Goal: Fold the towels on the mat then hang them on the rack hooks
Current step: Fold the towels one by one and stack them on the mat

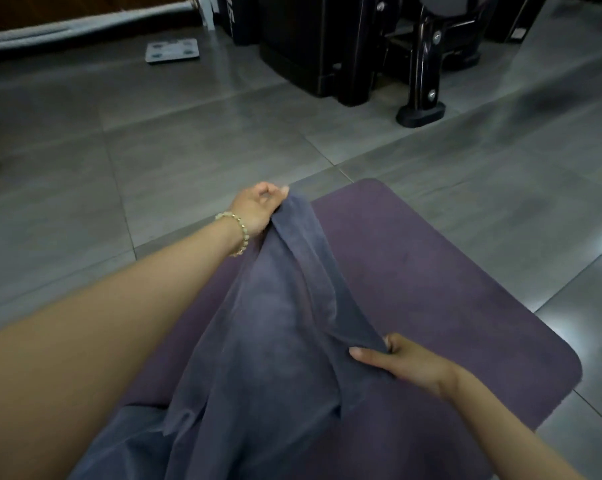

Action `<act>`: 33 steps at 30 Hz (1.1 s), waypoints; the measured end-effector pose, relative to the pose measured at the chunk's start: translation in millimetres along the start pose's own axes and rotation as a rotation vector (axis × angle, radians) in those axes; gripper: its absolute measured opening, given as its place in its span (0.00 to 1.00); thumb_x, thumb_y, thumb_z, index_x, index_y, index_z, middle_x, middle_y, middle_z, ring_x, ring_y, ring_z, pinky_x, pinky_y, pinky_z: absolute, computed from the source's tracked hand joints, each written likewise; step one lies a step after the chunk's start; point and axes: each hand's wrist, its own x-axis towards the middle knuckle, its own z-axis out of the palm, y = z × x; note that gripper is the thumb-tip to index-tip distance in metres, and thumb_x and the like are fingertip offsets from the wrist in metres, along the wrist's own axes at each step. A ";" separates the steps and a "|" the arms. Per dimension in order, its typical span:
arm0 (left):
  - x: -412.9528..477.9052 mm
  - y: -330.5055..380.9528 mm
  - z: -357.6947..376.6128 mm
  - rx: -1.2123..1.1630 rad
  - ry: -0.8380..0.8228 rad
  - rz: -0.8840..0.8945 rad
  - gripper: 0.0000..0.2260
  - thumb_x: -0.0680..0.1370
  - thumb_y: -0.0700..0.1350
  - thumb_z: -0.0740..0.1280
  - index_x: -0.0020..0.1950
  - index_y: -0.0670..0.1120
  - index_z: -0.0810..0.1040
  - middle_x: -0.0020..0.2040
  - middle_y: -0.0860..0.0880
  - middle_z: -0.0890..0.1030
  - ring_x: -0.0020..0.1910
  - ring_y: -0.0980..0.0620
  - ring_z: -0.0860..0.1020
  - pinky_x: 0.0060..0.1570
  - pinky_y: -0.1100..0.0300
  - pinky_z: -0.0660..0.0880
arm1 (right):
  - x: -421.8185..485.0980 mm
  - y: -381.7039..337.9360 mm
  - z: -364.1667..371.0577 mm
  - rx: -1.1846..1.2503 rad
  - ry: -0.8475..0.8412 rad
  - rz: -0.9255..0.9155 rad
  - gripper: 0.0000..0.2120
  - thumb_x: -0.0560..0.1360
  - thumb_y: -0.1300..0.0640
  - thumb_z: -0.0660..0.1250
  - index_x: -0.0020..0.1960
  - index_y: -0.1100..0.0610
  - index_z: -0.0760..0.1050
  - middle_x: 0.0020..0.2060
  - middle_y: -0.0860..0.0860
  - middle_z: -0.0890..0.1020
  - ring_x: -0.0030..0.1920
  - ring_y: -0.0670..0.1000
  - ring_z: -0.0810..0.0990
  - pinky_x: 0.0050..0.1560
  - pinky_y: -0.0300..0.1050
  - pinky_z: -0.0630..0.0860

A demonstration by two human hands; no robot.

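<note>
Pinched between thumb and fingers, one corner of the grey-blue towel [268, 341] sits in the person's left hand [256, 209], a little toward 11 o'clock from the middle of the view. Their right hand [408, 367] pinches another bit of the towel's edge down at 4 o'clock, with the thumb and curled fingers closed on the cloth. The hands are well apart, I think so the cloth pulls out long between them and the wrinkles drop out before the fold. The towel is lifted at both held ends and sags in soft ridges in the middle. Its low end trails off toward 6 o'clock, over the purple mat [448, 289]. The mat lies on the grey tile floor [188, 150] and makes a soft place to fold, which is likely why the towel is held above it and not over the tiles. A bead bracelet [239, 233] hangs on the left wrist. Far off at 11 o'clock a small flat scale [172, 51] rests on the floor, and at 1 o'clock stands a black gym machine [327, 46]. I see no rack or hooks from here, so hanging looks a long way off.
</note>
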 end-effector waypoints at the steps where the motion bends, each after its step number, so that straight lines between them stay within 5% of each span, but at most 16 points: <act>1: 7.5 -8.1 -1.4 0.241 0.028 0.022 0.08 0.80 0.48 0.64 0.42 0.46 0.73 0.35 0.49 0.74 0.32 0.59 0.73 0.32 0.74 0.66 | -3.8 1.4 -5.7 0.059 0.010 0.019 0.13 0.73 0.50 0.71 0.48 0.59 0.83 0.45 0.53 0.86 0.46 0.48 0.84 0.44 0.37 0.78; 3: 19.9 -23.9 1.4 0.423 0.038 -0.042 0.08 0.79 0.48 0.65 0.44 0.45 0.73 0.38 0.47 0.76 0.35 0.52 0.74 0.34 0.67 0.68 | -9.8 -0.1 -22.2 0.150 0.004 0.057 0.21 0.69 0.47 0.73 0.52 0.62 0.82 0.50 0.57 0.85 0.50 0.54 0.84 0.46 0.41 0.79; 6: 31.5 -36.4 21.5 0.052 -0.015 -0.238 0.07 0.81 0.45 0.61 0.45 0.44 0.68 0.27 0.49 0.78 0.21 0.57 0.77 0.25 0.62 0.75 | -14.0 -6.2 -46.2 0.167 -0.016 0.124 0.21 0.71 0.49 0.71 0.56 0.63 0.80 0.52 0.59 0.84 0.52 0.56 0.83 0.48 0.44 0.80; 8: 40.4 -44.2 40.5 -0.036 0.009 -0.191 0.09 0.81 0.45 0.60 0.42 0.46 0.66 0.32 0.45 0.80 0.20 0.60 0.77 0.27 0.66 0.75 | -9.9 -5.1 -58.7 0.167 0.047 0.136 0.18 0.71 0.50 0.70 0.54 0.63 0.81 0.49 0.58 0.85 0.47 0.53 0.84 0.44 0.43 0.81; 11: 43.5 -62.8 68.3 0.011 0.016 -0.086 0.03 0.81 0.46 0.61 0.48 0.48 0.71 0.54 0.40 0.79 0.41 0.57 0.82 0.46 0.65 0.75 | 10.3 14.9 -71.0 0.138 0.290 0.079 0.11 0.73 0.53 0.71 0.47 0.63 0.82 0.43 0.55 0.86 0.41 0.50 0.84 0.37 0.36 0.78; 13: 31.7 -82.0 80.6 0.106 -0.054 -0.051 0.16 0.80 0.50 0.63 0.66 0.47 0.69 0.68 0.43 0.71 0.64 0.49 0.73 0.64 0.59 0.67 | 27.8 44.9 -78.2 0.069 0.510 0.049 0.09 0.73 0.57 0.72 0.40 0.63 0.79 0.34 0.50 0.82 0.35 0.48 0.80 0.33 0.30 0.74; 15: 8.1 -105.5 90.8 0.198 -0.106 0.002 0.24 0.79 0.52 0.62 0.73 0.47 0.63 0.73 0.46 0.64 0.72 0.48 0.64 0.71 0.57 0.60 | 39.9 80.5 -83.1 -0.008 0.644 0.069 0.10 0.71 0.57 0.74 0.38 0.60 0.76 0.30 0.49 0.78 0.35 0.48 0.75 0.33 0.29 0.72; 18: -37.6 -149.0 107.3 0.468 -0.206 0.076 0.25 0.78 0.57 0.60 0.73 0.49 0.64 0.72 0.47 0.65 0.71 0.46 0.63 0.71 0.53 0.59 | 41.3 120.1 -83.4 -0.110 0.712 0.124 0.13 0.68 0.53 0.77 0.39 0.61 0.76 0.33 0.52 0.79 0.37 0.49 0.76 0.39 0.35 0.72; 22: -94.2 -179.6 129.8 0.694 -0.267 0.030 0.24 0.80 0.58 0.57 0.74 0.52 0.62 0.71 0.48 0.61 0.69 0.47 0.60 0.68 0.53 0.57 | 31.4 136.3 -72.0 -0.280 0.715 0.138 0.21 0.68 0.48 0.76 0.30 0.56 0.66 0.25 0.48 0.71 0.29 0.46 0.69 0.31 0.33 0.67; 25: -107.8 -187.0 138.2 0.720 -0.263 0.026 0.26 0.80 0.58 0.55 0.77 0.53 0.55 0.77 0.49 0.53 0.74 0.47 0.51 0.73 0.54 0.50 | 29.3 140.4 -62.5 -0.140 0.785 0.027 0.18 0.74 0.54 0.71 0.32 0.55 0.65 0.27 0.49 0.70 0.29 0.45 0.67 0.35 0.40 0.67; 33: -121.0 -191.9 146.1 0.847 -0.341 0.092 0.27 0.82 0.58 0.49 0.78 0.52 0.43 0.78 0.52 0.43 0.77 0.50 0.43 0.74 0.55 0.39 | -10.9 153.7 -87.2 0.068 0.919 -0.073 0.16 0.75 0.58 0.70 0.34 0.55 0.66 0.28 0.52 0.69 0.24 0.41 0.64 0.29 0.31 0.65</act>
